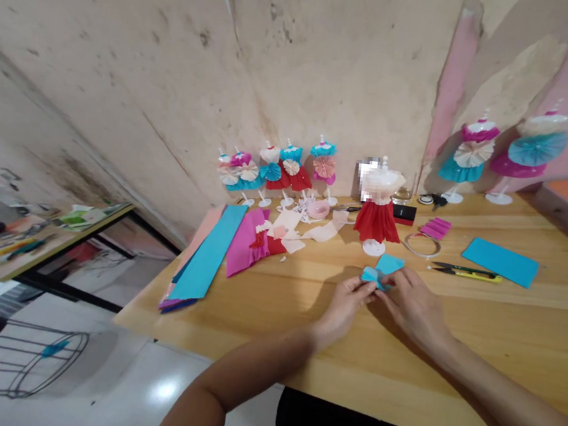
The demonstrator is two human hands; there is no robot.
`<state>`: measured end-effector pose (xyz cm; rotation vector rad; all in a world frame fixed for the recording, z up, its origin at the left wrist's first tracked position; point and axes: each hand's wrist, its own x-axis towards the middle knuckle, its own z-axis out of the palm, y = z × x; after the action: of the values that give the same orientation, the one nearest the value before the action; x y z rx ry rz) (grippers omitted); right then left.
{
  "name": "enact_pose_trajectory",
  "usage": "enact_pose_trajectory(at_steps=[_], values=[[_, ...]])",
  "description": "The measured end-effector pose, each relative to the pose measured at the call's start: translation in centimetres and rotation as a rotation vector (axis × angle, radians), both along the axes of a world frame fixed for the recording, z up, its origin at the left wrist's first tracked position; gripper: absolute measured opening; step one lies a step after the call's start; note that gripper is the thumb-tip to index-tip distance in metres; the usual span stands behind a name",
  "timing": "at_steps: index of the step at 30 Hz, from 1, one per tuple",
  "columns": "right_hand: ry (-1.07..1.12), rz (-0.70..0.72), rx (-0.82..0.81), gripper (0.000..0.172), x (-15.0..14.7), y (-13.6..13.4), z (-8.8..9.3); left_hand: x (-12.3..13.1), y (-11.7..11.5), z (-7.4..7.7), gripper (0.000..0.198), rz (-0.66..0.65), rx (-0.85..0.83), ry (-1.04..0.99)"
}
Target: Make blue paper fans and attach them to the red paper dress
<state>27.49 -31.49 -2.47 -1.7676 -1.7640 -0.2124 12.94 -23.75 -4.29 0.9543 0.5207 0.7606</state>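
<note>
Folded sky-blue paper piece [377,274] pinched at centre, gripped between left hand [344,307] and right hand [411,307], above light wooden tabletop [455,363].

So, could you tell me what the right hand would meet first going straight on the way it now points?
The right hand already touches the blue paper, so that comes first; just beyond it, probably the left hand, though depth is unclear.
</note>
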Motion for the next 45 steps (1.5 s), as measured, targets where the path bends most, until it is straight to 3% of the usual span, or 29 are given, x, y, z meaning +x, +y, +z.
enact_pose_trajectory(at_steps=[4,9,12,28,31,37,42,45], values=[[0.408,-0.046,-0.06,0.029,0.3,0.1,0.2,-0.3,1.3,0.3,0.025,0.011,0.024,-0.01],[0.665,0.048,-0.289,0.036,-0.1,0.6,-0.5,-0.6,1.6,0.3,0.02,-0.037,0.007,-0.096],[0.794,0.056,-0.265,0.036,-0.6,0.8,-0.6,-0.6,1.3,0.0,0.018,-0.042,-0.066,-0.114],[1.13,0.109,-0.296,0.036,-1.1,0.3,0.3,-0.5,0.2,-0.5,0.018,-0.012,-0.199,-0.137],[1.122,0.132,-0.318,0.038,-1.3,0.1,0.4,-0.6,-0.1,-0.4,0.017,0.031,-0.123,-0.104],[0.883,0.059,-0.263,0.036,-1.3,-0.1,0.8,-1.3,0.2,1.0,0.028,0.068,0.23,0.061],[0.731,0.0,-0.199,0.032,-1.2,-0.1,0.8,-1.9,0.6,1.7,0.04,0.043,0.351,0.112],[0.708,-0.005,-0.196,0.031,-0.9,0.0,0.4,-1.9,0.7,1.4,0.037,0.031,0.369,0.129]])
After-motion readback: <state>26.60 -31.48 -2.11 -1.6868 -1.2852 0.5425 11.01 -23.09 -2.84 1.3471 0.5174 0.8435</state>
